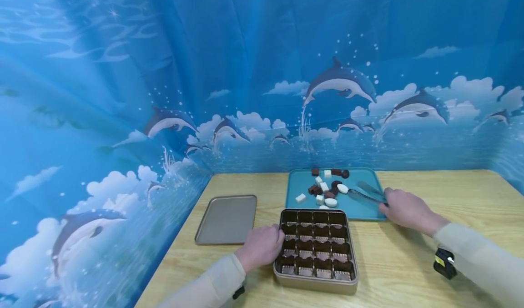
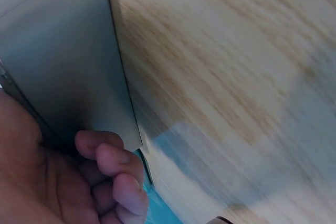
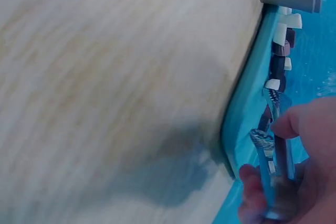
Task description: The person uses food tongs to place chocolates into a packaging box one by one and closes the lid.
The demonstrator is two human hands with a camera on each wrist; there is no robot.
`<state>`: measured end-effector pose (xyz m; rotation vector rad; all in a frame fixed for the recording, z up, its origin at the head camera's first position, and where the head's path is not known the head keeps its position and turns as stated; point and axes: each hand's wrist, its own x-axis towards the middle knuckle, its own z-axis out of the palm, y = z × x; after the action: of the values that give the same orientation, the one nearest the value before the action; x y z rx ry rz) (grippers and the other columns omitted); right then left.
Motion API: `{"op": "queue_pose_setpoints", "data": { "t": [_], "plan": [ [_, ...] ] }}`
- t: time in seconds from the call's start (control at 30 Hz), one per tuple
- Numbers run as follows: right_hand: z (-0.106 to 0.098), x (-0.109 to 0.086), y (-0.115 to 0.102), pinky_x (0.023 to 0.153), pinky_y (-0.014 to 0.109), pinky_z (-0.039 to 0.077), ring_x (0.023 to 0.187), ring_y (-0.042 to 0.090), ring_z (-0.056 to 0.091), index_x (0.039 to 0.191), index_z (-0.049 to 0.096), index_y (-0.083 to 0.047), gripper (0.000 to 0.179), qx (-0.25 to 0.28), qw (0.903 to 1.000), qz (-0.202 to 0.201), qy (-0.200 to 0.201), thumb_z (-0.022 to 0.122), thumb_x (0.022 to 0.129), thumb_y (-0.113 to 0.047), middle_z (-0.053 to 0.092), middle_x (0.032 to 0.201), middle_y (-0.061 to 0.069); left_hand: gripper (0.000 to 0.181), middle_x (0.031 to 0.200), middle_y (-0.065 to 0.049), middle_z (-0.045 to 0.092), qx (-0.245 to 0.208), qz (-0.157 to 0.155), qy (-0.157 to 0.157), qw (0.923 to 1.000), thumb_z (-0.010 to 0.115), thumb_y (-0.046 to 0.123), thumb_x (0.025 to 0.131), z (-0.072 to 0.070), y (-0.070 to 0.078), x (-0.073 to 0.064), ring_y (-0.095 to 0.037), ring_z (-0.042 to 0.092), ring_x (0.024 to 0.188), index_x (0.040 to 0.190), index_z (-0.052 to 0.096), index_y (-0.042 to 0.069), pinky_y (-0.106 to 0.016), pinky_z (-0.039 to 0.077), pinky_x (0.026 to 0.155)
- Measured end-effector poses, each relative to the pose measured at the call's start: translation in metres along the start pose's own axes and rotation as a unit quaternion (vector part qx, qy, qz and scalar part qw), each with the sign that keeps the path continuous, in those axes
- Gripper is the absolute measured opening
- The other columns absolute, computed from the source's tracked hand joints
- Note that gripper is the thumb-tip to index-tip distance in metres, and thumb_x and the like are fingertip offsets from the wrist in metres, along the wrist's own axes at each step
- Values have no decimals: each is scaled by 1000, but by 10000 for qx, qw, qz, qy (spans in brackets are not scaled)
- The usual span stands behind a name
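My left hand is at the left side of a bronze tin box, fingers curled against its wall; the left wrist view hides the thumb. Inside the box sits a brown plastic insert with rows of square compartments, none holding a piece. My right hand grips metal tongs over the right part of a teal tray. The tongs' arms are spread, their serrated tips pointing left, close to a white oval piece. Dark brown and white candy-like pieces, cubes and ovals among them, lie scattered on the tray.
A flat bronze lid lies on the wooden table left of the box. The tray lies just behind the box, near the table's far edge. A blue dolphin-print curtain hangs behind and along the left.
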<state>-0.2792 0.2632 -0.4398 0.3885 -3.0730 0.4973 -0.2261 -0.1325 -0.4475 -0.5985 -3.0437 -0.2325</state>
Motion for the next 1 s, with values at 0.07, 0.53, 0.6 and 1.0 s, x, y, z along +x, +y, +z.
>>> {"op": "queue_pose_setpoints", "data": {
  "t": [0.07,0.53,0.6,1.0],
  "plan": [
    [-2,2,0,46,31,40,55,17,47,107,55,13,36,-39,10000,-7,35,56,98,-22,50,70,5,38,63,0,51,9,7,46,10000,38,28,106,1,0,0,-16,50,55,79,59,11,-33,44,49],
    [-9,13,-10,44,32,40,53,17,50,109,56,13,47,-275,9996,-86,17,54,101,-34,51,67,4,37,66,-2,56,-76,-79,42,9999,39,29,105,2,1,1,-18,56,58,85,63,10,-34,47,52],
    [-7,14,-10,45,32,39,53,16,50,109,56,12,47,-338,9994,-120,17,55,101,-34,51,67,3,37,66,-1,56,-104,-73,27,9999,39,29,105,2,1,1,-17,55,58,85,63,10,-34,47,52],
    [-6,24,-19,46,33,40,56,16,49,92,60,-2,25,-417,9981,-363,256,63,98,-26,52,68,2,37,66,-2,56,-82,-92,51,9999,39,29,106,1,0,1,-18,55,58,86,63,9,-34,46,52]
  ]
}}
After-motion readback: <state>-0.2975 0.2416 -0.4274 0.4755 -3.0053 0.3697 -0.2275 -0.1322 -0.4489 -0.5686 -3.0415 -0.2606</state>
